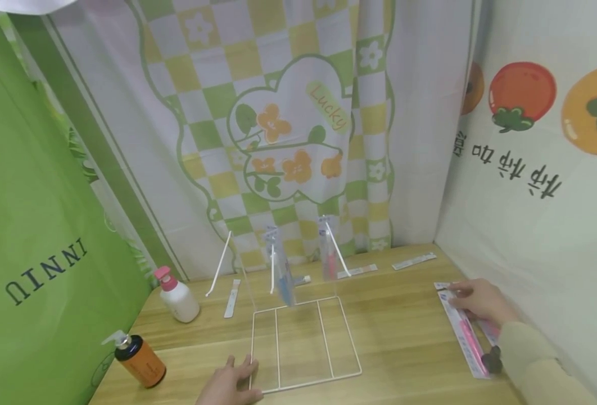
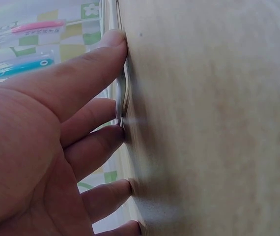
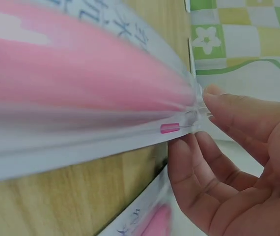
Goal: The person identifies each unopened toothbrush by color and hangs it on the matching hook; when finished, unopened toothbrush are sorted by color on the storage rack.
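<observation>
Right hand [image 1: 480, 302] is pinching the far end of the pink toothbrush pack [image 1: 467, 337], which is lying lengthwise running back toward the person. Left hand [image 1: 230, 385], fingers straight, is pressing the white wire rack [image 1: 303, 343]'s near-left corner.

I see a pink toothbrush in its clear packet [image 1: 464, 329] lying flat along the right edge of the table [image 1: 405, 337], a second packet just beside it. A clear rack with a white-edged base [image 1: 303, 343] stands mid-table, holding packaged toothbrushes [image 1: 280, 275] upright at its back.
</observation>
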Demonstrator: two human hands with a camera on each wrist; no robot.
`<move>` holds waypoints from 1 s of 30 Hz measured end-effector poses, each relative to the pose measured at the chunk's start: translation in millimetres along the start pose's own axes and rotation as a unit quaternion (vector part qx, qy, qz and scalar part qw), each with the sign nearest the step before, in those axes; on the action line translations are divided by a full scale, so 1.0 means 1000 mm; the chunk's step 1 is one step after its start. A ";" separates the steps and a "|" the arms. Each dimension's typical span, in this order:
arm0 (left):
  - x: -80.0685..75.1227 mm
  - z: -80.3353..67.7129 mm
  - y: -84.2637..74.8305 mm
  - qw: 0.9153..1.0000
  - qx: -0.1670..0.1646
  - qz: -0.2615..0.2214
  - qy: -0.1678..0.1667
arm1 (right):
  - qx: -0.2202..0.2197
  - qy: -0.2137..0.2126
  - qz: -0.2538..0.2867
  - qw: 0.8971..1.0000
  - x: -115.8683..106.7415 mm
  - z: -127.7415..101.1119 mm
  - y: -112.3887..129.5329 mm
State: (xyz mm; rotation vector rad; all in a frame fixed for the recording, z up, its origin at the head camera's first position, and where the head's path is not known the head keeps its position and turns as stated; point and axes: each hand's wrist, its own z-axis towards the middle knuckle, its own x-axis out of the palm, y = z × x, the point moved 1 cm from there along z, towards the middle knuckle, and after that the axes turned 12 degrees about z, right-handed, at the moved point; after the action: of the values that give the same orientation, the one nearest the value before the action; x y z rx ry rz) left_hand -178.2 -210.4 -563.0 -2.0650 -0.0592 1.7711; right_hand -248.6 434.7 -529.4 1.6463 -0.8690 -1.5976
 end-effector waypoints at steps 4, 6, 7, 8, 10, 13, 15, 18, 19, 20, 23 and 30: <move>-0.001 0.000 -0.001 1.000 0.006 0.001 -0.003 | -0.018 -0.011 -0.012 1.000 -0.001 -0.007 0.010; -0.001 -0.001 -0.001 1.000 0.010 0.001 -0.003 | -0.037 -0.019 -0.017 0.999 0.000 -0.012 0.020; -0.001 -0.001 -0.001 1.000 0.011 0.001 -0.003 | -0.048 -0.023 -0.018 0.998 0.001 -0.014 0.026; -0.001 -0.001 -0.001 1.000 0.013 0.001 -0.002 | -0.057 -0.027 -0.012 0.998 0.003 -0.016 0.032; 0.000 -0.001 -0.001 1.000 0.016 0.001 0.000 | -0.079 -0.037 -0.006 0.996 0.007 -0.020 0.046; 0.000 -0.002 -0.001 1.000 0.019 -0.002 0.004 | -0.106 -0.047 0.009 0.993 0.012 -0.025 0.068; 0.000 -0.002 -0.001 1.000 0.019 -0.001 0.005 | -0.123 -0.055 0.014 0.991 0.016 -0.029 0.085; 0.000 -0.003 -0.002 1.000 0.016 -0.001 0.003 | -0.146 -0.072 0.017 0.986 0.020 -0.038 0.112; -0.001 -0.003 -0.002 1.000 0.016 0.000 0.002 | -0.154 -0.078 0.023 0.985 0.022 -0.041 0.122; -0.002 -0.003 -0.003 1.000 0.016 0.001 0.000 | -0.162 -0.083 0.028 0.983 0.023 -0.045 0.131; -0.004 -0.003 -0.003 1.000 0.018 0.004 -0.007 | -0.185 -0.092 0.057 0.977 0.028 -0.056 0.156; -0.003 -0.002 -0.003 0.999 0.028 0.017 -0.014 | -0.289 -0.110 0.109 0.945 0.044 -0.086 0.204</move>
State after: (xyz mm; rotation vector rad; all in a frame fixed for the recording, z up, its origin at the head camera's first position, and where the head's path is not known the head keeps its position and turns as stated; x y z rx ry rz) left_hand -176.4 -209.4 -559.3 -2.0132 0.0173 1.8005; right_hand -163.4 287.3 -381.8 0.9445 -0.5819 -1.6898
